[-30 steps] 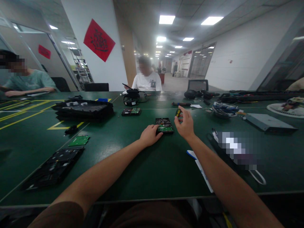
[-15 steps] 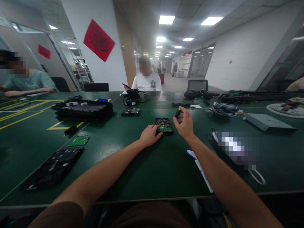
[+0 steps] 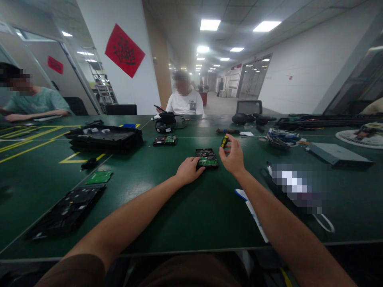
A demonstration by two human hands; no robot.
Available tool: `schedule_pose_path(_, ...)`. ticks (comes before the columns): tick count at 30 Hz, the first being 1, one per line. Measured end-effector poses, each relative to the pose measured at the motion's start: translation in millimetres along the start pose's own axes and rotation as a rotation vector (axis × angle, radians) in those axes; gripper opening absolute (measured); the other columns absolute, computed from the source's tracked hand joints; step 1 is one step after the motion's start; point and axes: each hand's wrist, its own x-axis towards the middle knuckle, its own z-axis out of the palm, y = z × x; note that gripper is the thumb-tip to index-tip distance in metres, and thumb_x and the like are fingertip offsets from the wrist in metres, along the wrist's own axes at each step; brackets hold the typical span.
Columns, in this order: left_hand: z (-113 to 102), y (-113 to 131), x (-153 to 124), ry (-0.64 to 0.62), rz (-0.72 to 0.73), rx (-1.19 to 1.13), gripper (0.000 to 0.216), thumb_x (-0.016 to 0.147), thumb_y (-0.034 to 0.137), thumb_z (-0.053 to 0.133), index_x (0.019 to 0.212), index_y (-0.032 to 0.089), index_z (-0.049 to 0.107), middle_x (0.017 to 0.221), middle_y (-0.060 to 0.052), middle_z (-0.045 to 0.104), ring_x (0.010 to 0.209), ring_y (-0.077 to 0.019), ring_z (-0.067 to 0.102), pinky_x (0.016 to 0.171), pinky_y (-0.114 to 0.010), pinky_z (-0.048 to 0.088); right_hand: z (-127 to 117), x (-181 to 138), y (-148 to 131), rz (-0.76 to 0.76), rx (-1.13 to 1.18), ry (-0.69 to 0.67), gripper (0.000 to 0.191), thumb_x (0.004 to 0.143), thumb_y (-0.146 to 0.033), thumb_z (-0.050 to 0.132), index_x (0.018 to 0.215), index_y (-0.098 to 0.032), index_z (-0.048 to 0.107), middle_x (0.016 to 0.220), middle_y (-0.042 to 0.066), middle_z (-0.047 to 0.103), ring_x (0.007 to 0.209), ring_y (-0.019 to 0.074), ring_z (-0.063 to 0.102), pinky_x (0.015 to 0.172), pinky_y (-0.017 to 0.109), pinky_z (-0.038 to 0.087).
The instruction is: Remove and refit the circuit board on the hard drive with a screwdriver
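Hard drive | left hand hides edge (grip unclear) | right grip holds screwdriver

Around the hard drive on the table: left hand on it at eight o'clock, right hand around a screwdriver at two, second drive at ten, circuit board at nine, box at three.

Two bare hands are counted, a left hand and a right hand, and one yellow-and-black tool. There are two disk drives, one loose circuit board and one grey metal box. The red signs number two, as do the co-workers (a shape at the right edge is too cropped to count).
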Motion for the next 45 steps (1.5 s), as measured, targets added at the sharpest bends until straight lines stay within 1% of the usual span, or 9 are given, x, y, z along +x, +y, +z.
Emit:
schedule_pose_path(8, -1.5, 0.8, -0.4, -0.003, -0.004, -0.012, 0.057, 0.099, 0.054, 0.056, 0.144, 0.02, 0.054, 0.134, -0.013, 0.065, 0.128, -0.0307, 0.056, 0.108, -0.041, 0.048, -1.5, 0.3, -1.9, 0.004, -0.041, 0.009, 0.06, 0.091, -0.03, 0.062, 0.147, -0.024, 0.043, 0.128, 0.015, 0.053, 0.085, 0.0211, 0.064, 0.071, 0.04, 0.065)
schedule_pose_path(14, -3.2, 2.8, -0.5, -0.011, -0.016, -0.015, 0.056, 0.098, 0.052, 0.058, 0.144, 0.02, 0.054, 0.135, -0.014, 0.065, 0.129, -0.031, 0.056, 0.107, -0.042, 0.048, -0.6, 0.4, -0.2, 0.004, -0.01, -0.008, 0.064, 0.09, -0.024, 0.059, 0.151, -0.025, 0.039, 0.131, 0.015, 0.052, 0.092, 0.0232, 0.065, 0.073, 0.041, 0.065)
schedule_pose_path(19, -2.5, 2.8, -0.6, -0.015, -0.012, -0.009, 0.057, 0.098, 0.052, 0.058, 0.145, 0.019, 0.053, 0.134, -0.014, 0.065, 0.129, -0.0309, 0.056, 0.108, -0.042, 0.047, -1.2, 0.5, 0.1, 0.0, -0.048, 0.003, 0.063, 0.091, -0.029, 0.063, 0.15, -0.025, 0.041, 0.13, 0.015, 0.053, 0.089, 0.0225, 0.064, 0.073, 0.042, 0.065)
schedule_pose_path(23, -1.0, 2.5, -0.7, -0.003, -0.013, -0.01, 0.056, 0.098, 0.052, 0.057, 0.144, 0.019, 0.054, 0.133, -0.013, 0.065, 0.128, -0.0306, 0.056, 0.108, -0.042, 0.047, -1.4, 0.7, -1.5, -0.006, -0.016, -0.018, 0.064, 0.091, -0.024, 0.059, 0.151, -0.024, 0.04, 0.131, 0.016, 0.053, 0.093, 0.0229, 0.065, 0.071, 0.039, 0.065)
schedule_pose_path(28, -1.6, 2.5, -0.3, -0.007, -0.018, -0.011, 0.056, 0.098, 0.052, 0.058, 0.144, 0.02, 0.054, 0.133, -0.013, 0.065, 0.128, -0.0307, 0.057, 0.108, -0.042, 0.047, -1.1, 0.9, -2.0, 0.006, -0.023, -0.001, 0.062, 0.091, -0.027, 0.061, 0.149, -0.024, 0.041, 0.13, 0.015, 0.053, 0.085, 0.0206, 0.066, 0.069, 0.039, 0.065)
schedule_pose_path(34, -2.6, 2.8, -0.3, -0.007, -0.011, -0.007, 0.057, 0.098, 0.053, 0.057, 0.144, 0.02, 0.054, 0.133, -0.013, 0.065, 0.128, -0.0307, 0.057, 0.108, -0.041, 0.048, -0.4, 0.5, -0.7, 0.006, -0.004, -0.006, 0.064, 0.09, -0.024, 0.06, 0.15, -0.024, 0.039, 0.131, 0.016, 0.054, 0.091, 0.0223, 0.067, 0.069, 0.038, 0.066)
schedule_pose_path(38, -2.9, 2.6, -0.3, -0.009, -0.016, -0.01, 0.056, 0.098, 0.053, 0.058, 0.144, 0.02, 0.054, 0.133, -0.013, 0.065, 0.128, -0.031, 0.056, 0.107, -0.042, 0.048, -0.5, 0.2, 0.1, 0.012, -0.024, -0.003, 0.062, 0.091, -0.027, 0.061, 0.149, -0.024, 0.04, 0.131, 0.016, 0.054, 0.086, 0.0212, 0.067, 0.07, 0.04, 0.066)
schedule_pose_path(41, -2.5, 1.6, -0.1, -0.013, -0.013, -0.015, 0.057, 0.098, 0.053, 0.057, 0.144, 0.02, 0.054, 0.134, -0.013, 0.065, 0.128, -0.0309, 0.056, 0.107, -0.042, 0.048, -0.4, -0.3, 1.1, 0.007, -0.025, -0.004, 0.062, 0.092, -0.029, 0.061, 0.149, -0.025, 0.04, 0.131, 0.016, 0.054, 0.087, 0.0218, 0.067, 0.07, 0.041, 0.066)
schedule_pose_path(45, -1.1, 0.5, -0.1, -0.005, -0.003, -0.014, 0.057, 0.098, 0.053, 0.057, 0.144, 0.019, 0.054, 0.132, -0.013, 0.066, 0.128, -0.0305, 0.057, 0.107, -0.041, 0.048, 0.5, -0.5, 1.5, 0.001, 0.0, -0.013, 0.064, 0.091, -0.024, 0.06, 0.151, -0.024, 0.038, 0.133, 0.017, 0.054, 0.091, 0.0229, 0.067, 0.072, 0.04, 0.066)
